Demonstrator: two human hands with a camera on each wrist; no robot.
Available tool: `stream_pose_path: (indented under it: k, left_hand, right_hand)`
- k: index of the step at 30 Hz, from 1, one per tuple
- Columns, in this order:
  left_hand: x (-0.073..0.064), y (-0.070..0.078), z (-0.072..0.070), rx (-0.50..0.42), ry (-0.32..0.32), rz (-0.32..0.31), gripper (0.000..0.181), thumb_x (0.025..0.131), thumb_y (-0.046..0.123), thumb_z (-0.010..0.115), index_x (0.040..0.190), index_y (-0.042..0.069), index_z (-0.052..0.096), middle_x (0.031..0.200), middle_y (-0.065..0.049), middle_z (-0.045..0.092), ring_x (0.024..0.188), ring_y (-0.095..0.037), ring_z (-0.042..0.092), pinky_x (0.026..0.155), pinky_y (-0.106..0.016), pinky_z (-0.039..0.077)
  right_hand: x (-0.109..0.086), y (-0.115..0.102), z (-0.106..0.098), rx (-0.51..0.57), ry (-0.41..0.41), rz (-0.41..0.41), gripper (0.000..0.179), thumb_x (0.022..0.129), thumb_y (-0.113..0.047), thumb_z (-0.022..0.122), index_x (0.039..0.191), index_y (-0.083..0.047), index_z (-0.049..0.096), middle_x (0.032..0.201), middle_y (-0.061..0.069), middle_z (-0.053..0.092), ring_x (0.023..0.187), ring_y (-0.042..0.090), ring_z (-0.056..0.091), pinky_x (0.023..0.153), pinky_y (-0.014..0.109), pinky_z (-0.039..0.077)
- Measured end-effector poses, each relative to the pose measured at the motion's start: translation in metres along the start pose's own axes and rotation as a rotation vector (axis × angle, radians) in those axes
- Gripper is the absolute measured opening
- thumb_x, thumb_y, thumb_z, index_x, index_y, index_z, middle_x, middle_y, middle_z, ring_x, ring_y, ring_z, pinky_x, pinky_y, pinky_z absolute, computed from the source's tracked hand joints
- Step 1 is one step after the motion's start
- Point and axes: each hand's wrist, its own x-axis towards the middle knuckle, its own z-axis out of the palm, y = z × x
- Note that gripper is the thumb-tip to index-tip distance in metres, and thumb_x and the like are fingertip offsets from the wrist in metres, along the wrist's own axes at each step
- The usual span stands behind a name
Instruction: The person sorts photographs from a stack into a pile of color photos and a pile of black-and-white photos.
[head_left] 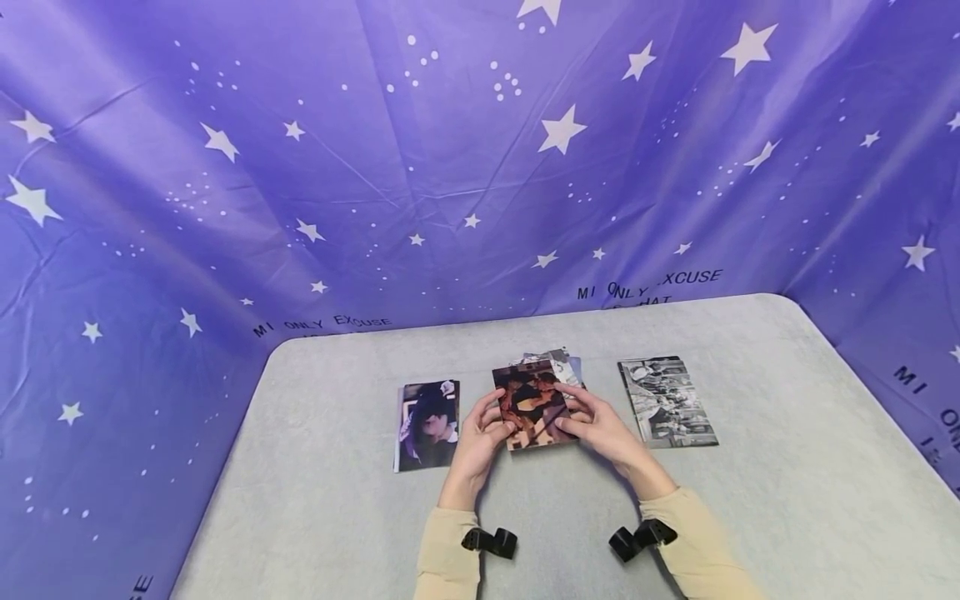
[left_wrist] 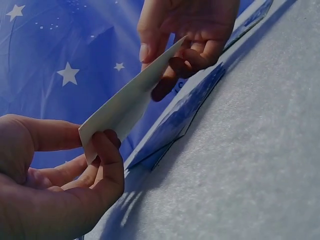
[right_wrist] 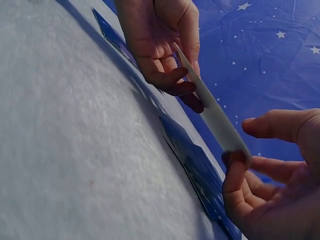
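Both hands hold up a dark, reddish-brown photo card [head_left: 531, 408] over the table's middle. My left hand [head_left: 483, 442] pinches its left edge, thumb on the near side and fingers curled beneath. At the opposite edge is my right hand [head_left: 606, 429], with fingers curled around the card. In the right wrist view the right thumb [right_wrist: 265, 125] stands a little off the card, whose pale back [right_wrist: 220, 125] shows there. Behind and below the held card lies a loose pile of cards [head_left: 573, 368], partly hidden by it.
To the left lies a stack of photo cards [head_left: 429, 425], its top one dark with a person's portrait. A black-and-white photo card [head_left: 669, 404] tops another stack at the right. Beneath is a grey table [head_left: 330, 517]; a purple star-printed curtain [head_left: 450, 150] hangs around it.
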Motion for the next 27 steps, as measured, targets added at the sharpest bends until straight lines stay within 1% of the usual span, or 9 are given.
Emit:
stream_pose_path:
  k: [4,9,16,18,19,21,22,25,27]
  left_hand:
    - [-0.002,0.004,-0.002,-0.012,-0.031,0.002,0.066,0.083,-0.018,0.052,0.145,-0.005,0.033,0.101,-0.007,0.061,0.077,-0.007,0.062,0.074,-0.022,0.050]
    - [-0.005,0.010,-0.010,-0.010,-0.077,0.014,0.071,0.084,-0.016,0.052,0.149,-0.003,0.025,0.110,-0.011,0.059,0.081,-0.008,0.061,0.075,-0.022,0.050]
    - [-0.005,0.015,-0.025,0.009,-0.093,0.026,0.076,0.083,-0.018,0.053,0.151,0.003,0.026,0.122,-0.025,0.056,0.087,-0.011,0.063,0.077,-0.024,0.050]
    - [-0.005,0.016,-0.029,0.020,-0.095,0.025,0.076,0.084,-0.017,0.054,0.151,0.004,0.027,0.121,-0.023,0.056,0.087,-0.011,0.062,0.076,-0.024,0.050]
    - [-0.005,0.017,-0.031,0.022,-0.098,0.025,0.076,0.084,-0.017,0.054,0.151,0.004,0.026,0.120,-0.021,0.056,0.085,-0.010,0.062,0.076,-0.024,0.050]
    - [-0.006,0.017,-0.036,0.027,-0.103,0.024,0.077,0.084,-0.018,0.054,0.152,0.004,0.025,0.118,-0.017,0.057,0.084,-0.010,0.062,0.075,-0.023,0.050]
    - [-0.007,0.017,-0.038,0.030,-0.108,0.025,0.077,0.084,-0.018,0.054,0.152,0.003,0.025,0.117,-0.015,0.057,0.083,-0.009,0.061,0.075,-0.023,0.050]
    - [-0.009,0.018,-0.045,0.048,-0.126,0.030,0.077,0.085,-0.017,0.055,0.152,0.001,0.023,0.117,-0.015,0.057,0.086,-0.009,0.062,0.076,-0.023,0.051]
    - [-0.010,0.019,-0.051,0.063,-0.131,0.027,0.077,0.085,-0.018,0.056,0.152,0.002,0.023,0.119,-0.016,0.057,0.089,-0.011,0.063,0.077,-0.023,0.051]
  right_hand:
    - [0.004,0.002,0.005,0.014,-0.032,-0.033,0.066,0.086,0.003,0.062,0.146,0.004,0.034,0.110,0.023,0.059,0.087,0.016,0.061,0.076,0.027,0.051]
    - [0.008,0.003,0.011,0.055,-0.056,-0.050,0.070,0.085,0.007,0.061,0.148,0.001,0.032,0.104,0.021,0.060,0.085,0.017,0.061,0.075,0.029,0.053]
    - [0.016,0.001,0.019,0.112,-0.102,-0.076,0.074,0.085,0.009,0.062,0.150,0.000,0.029,0.098,0.018,0.061,0.080,0.015,0.061,0.074,0.027,0.053]
    - [0.018,0.001,0.022,0.118,-0.114,-0.092,0.073,0.085,0.010,0.061,0.150,0.002,0.028,0.098,0.016,0.062,0.080,0.013,0.061,0.073,0.025,0.053]
    - [0.019,0.001,0.023,0.116,-0.118,-0.096,0.074,0.085,0.010,0.062,0.150,0.002,0.028,0.091,0.012,0.061,0.076,0.010,0.059,0.071,0.024,0.052]
    - [0.021,0.001,0.026,0.088,-0.125,-0.110,0.074,0.084,0.009,0.064,0.149,0.002,0.029,0.090,0.006,0.059,0.075,0.007,0.056,0.070,0.022,0.050]
    - [0.022,0.002,0.027,0.082,-0.128,-0.111,0.075,0.084,0.009,0.064,0.149,0.002,0.029,0.084,0.002,0.055,0.073,0.006,0.053,0.068,0.021,0.049]
    - [0.024,0.002,0.031,0.089,-0.152,-0.108,0.077,0.082,0.010,0.065,0.149,0.003,0.028,0.081,0.003,0.055,0.073,0.007,0.053,0.069,0.021,0.049]
    - [0.025,0.002,0.035,0.120,-0.178,-0.106,0.077,0.082,0.011,0.064,0.149,0.005,0.026,0.092,0.011,0.063,0.081,0.010,0.059,0.074,0.024,0.052]
